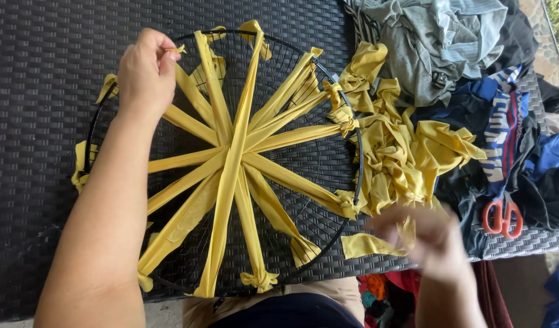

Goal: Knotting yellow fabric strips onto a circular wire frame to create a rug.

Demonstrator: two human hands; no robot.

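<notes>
Round black wire frame (337, 130) lies flat on the dark woven wicker counter (42, 91), strung with yellow fabric strips (231, 164) that cross at its centre and knot at the rim. Left hand (147, 71) sits over the frame's upper left edge, fingers pinching a yellow strip end (178, 50). Right hand (428, 234) is motion-blurred near the frame's lower right; it seems to hold a loose yellow fabric strip (367, 244), fingers' state cannot be told. Heap of yellow fabric scraps (401, 152) just right of frame. Orange-handled scissors (503, 217) and piled clothes (449, 42) beyond.
</notes>
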